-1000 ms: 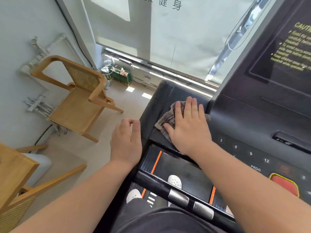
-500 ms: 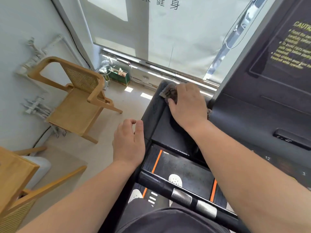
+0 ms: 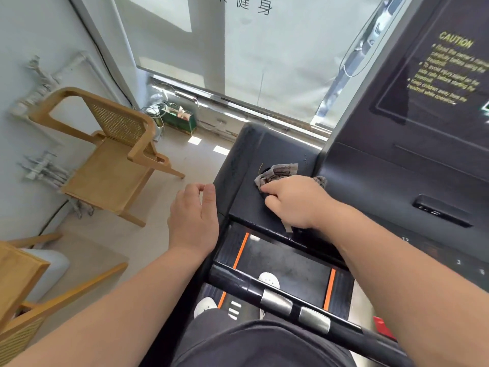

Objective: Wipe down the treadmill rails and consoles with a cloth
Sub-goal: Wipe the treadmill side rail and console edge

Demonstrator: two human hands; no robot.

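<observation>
Pulled back from the far end of the console wing (image 3: 248, 197) toward its near edge, right grip (image 3: 293, 205) clamped on the bunched cloth (image 3: 280, 172) there. Left grip (image 3: 194, 221) loosely curled, empty, just beside. Likely early going: keypad (image 3: 459, 262), screen (image 3: 423, 83) and handlebar (image 3: 275, 300) left to wipe.

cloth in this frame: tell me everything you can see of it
The cloth is a grey-brown rag with a striped, ribbed weave, soft-looking. It is crumpled, not spread, on the black flat panel left of the treadmill's display. The right hand grips it with curled fingers and covers most of it; a bunched end shows beyond the fingers, a corner at the hand's right, a short tail under the wrist.
</observation>
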